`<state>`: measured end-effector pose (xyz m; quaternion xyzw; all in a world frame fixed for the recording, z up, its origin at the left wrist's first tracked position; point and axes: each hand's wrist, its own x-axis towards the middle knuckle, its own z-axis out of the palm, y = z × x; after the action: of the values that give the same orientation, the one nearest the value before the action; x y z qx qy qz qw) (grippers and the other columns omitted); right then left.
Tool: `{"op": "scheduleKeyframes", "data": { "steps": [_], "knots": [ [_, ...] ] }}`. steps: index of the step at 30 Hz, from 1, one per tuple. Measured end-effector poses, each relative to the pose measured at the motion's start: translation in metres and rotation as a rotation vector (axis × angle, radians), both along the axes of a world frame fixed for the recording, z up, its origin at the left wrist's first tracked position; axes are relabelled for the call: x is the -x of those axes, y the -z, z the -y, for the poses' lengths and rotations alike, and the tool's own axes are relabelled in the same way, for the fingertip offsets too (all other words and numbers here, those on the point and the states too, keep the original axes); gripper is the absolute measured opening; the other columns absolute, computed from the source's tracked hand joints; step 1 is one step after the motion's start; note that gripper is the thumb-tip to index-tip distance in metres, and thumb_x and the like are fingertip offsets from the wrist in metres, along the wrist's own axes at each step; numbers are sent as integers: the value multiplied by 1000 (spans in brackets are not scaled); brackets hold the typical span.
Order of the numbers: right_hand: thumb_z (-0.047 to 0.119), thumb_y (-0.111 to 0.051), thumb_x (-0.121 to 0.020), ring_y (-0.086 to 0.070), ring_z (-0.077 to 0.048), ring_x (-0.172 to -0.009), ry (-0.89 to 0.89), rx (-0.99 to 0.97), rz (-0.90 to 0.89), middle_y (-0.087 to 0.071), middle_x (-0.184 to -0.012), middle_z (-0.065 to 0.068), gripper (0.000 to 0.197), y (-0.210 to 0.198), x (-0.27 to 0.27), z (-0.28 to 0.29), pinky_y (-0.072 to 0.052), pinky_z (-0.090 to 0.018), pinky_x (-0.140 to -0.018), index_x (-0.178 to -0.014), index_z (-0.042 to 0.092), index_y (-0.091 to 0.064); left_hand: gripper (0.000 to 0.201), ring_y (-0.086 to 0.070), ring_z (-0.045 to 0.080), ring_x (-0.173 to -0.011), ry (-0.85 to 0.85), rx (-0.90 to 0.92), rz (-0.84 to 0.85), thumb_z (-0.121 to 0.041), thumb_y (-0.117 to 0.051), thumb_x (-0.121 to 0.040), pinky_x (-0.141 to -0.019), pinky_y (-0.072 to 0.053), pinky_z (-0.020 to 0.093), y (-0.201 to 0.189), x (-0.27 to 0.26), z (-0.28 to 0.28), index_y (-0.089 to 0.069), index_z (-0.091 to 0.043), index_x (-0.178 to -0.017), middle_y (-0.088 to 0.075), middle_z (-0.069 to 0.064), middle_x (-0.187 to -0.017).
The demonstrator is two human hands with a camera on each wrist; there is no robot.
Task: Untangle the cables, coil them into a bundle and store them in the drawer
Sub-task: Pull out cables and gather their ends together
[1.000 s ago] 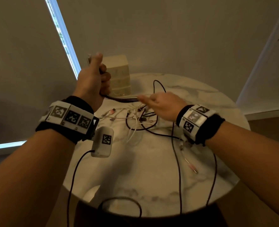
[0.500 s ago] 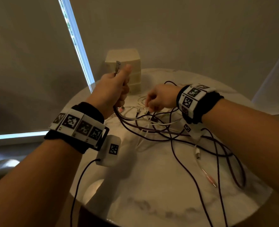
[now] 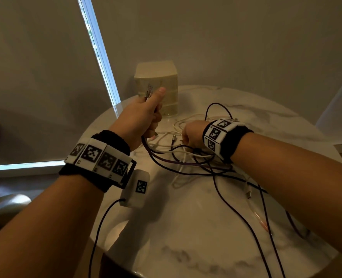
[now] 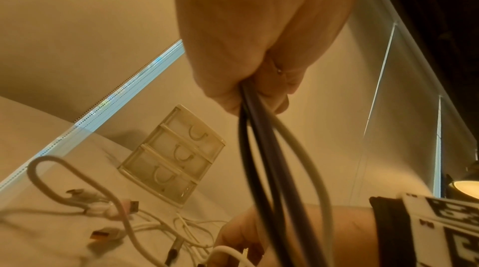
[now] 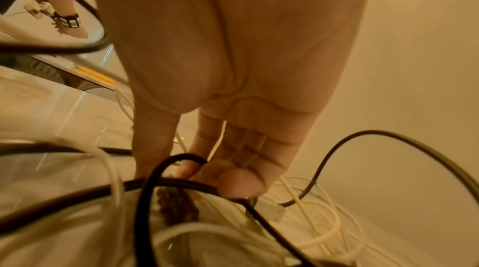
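My left hand [image 3: 146, 117] is raised over the far left of the round marble table [image 3: 186, 233]. It grips a bunch of dark and white cables [image 4: 261, 140] in its fist, and their plug ends [image 3: 149, 90] stick up beside the thumb. Those cables hang down into a tangle of black, purple and white cables [image 3: 186, 157] on the table. My right hand [image 3: 188, 135] reaches down into the tangle, its fingertips [image 5: 233, 181] curled round a black cable [image 5: 155, 177]. A small cream drawer unit [image 3: 156, 77] stands behind my left hand with all its drawers closed.
Loose cable loops trail toward the right and near table edge [image 3: 266, 227]. A white camera module [image 3: 137, 187] hangs under my left wrist with a black lead running off the near edge. Blinds and a wall stand close behind the table. A lamp [image 4: 464, 187] glows at right.
My right hand has come in from an outstretched reach and curled down into the tangle. My left hand has lowered a little, still holding the cable ends. More slack cable now lies at the right.
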<state>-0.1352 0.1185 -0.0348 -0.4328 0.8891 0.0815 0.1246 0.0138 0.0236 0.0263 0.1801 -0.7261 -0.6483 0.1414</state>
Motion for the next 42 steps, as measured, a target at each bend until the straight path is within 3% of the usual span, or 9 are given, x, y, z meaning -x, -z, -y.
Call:
{"op": "scheduleKeyframes", "data": {
  "steps": [5, 12, 16, 24, 27, 30, 36, 39, 42],
  "knots": [
    [27, -57, -96, -60, -26, -92, 21, 86, -5, -63, -99, -7, 21, -6, 1, -6, -46, -31, -75, -105, 10, -64, 43, -25, 9, -46, -10, 5, -22, -53, -51, -101, -42, -25, 20, 1, -2, 5, -45, -22, -72, -32, -5, -58],
    [29, -47, -103, -70, -23, -74, 238, 951, 364, -73, -97, -7, 18, -37, 26, -27, -50, -31, -57, -116, 18, -49, 41, -27, 8, -44, -97, -33, -77, -52, -52, -102, -41, -27, 20, 5, 3, 12, -46, -22, -74, -35, -8, -56],
    [20, -45, -105, -65, -22, -61, 232, 1175, 684, -74, -90, -14, 12, -55, 28, -38, -56, -32, -58, -114, 12, -46, 41, -27, 8, -46, -124, -73, -102, -52, -52, -101, -43, -26, 21, 4, 6, 13, -46, -23, -73, -35, -7, -57],
    [19, -46, -105, -67, -20, -83, 76, 1084, 731, -73, -103, -16, 23, -52, 19, -48, -56, -28, -73, -102, 8, -66, 39, -27, 8, -48, -67, -74, -101, -52, -49, -102, -44, -26, 20, 1, 6, 7, -46, -24, -75, -35, -7, -59],
    [25, -39, -107, -67, -22, -75, 144, 1110, 730, -70, -84, -10, 26, -54, 17, -48, -58, -36, -73, -94, 15, -60, 40, -25, 8, -48, -81, -67, -107, -52, -51, -102, -44, -24, 21, 0, 4, 8, -44, -24, -75, -33, -6, -60],
    [37, -37, -105, -55, -19, -62, 254, 1108, 416, -55, -74, -2, 31, -57, 21, -48, -49, -34, -62, -96, 19, -60, 40, -24, 9, -48, -94, -60, -102, -52, -52, -101, -45, -24, 23, 2, 2, 11, -43, -24, -74, -31, -6, -60],
    [47, -39, -101, -62, -26, -85, 401, 676, 22, -69, -101, -12, 48, -58, 35, -43, -47, -32, -71, -114, 10, -67, 39, -26, 8, -46, -106, -56, -30, -51, -52, -101, -43, -24, 22, 10, -2, 20, -46, -22, -76, -33, -8, -55],
    [44, -51, -96, -45, -35, -129, 399, 444, -102, -47, -144, -16, 55, -50, 31, -28, -42, -43, -104, -139, 11, -49, 39, -31, 8, -46, -149, -46, 29, -54, -54, -100, -43, -30, 21, 14, -2, 24, -52, -20, -81, -38, -8, -56],
    [35, -57, -96, -51, -29, -124, 238, 544, -59, -55, -137, -11, 43, -47, 14, -7, -45, -41, -103, -134, 15, -56, 42, -34, 8, -50, -223, -28, 53, -52, -52, -101, -46, -32, 22, 17, -1, 27, -60, -11, -102, -40, -5, -63]
  ]
}}
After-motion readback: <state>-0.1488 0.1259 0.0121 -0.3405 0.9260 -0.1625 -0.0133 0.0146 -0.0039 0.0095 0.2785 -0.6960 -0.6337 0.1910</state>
